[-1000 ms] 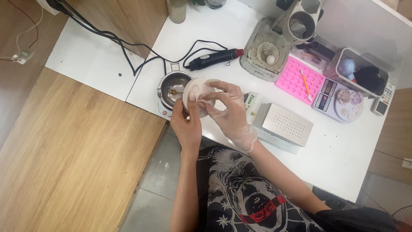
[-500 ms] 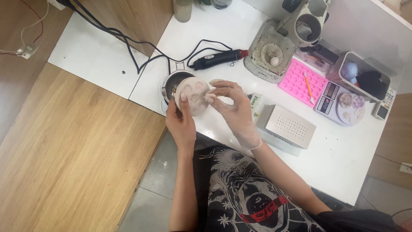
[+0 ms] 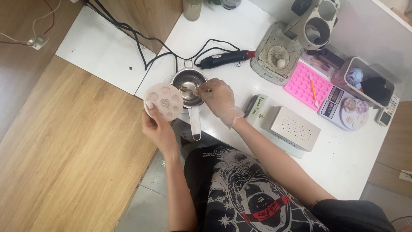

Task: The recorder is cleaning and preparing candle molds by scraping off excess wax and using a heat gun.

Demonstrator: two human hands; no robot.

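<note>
White table (image 3: pixel 240 25) fills the far side. My left hand (image 3: pixel 158 124) grips a round mould (image 3: pixel 163 102) (held off the near-left edge), just beside the pot (image 3: pixel 188 82). My gloved right hand (image 3: pixel 219 101) pinches a spoon (image 3: pixel 189 89) reaching into that pot.

spoon (image 3: pixel 185 89) too small to tell

clear glove on right hand (image 3: pixel 219 99), black printed shirt (image 3: pixel 244 189)
</note>
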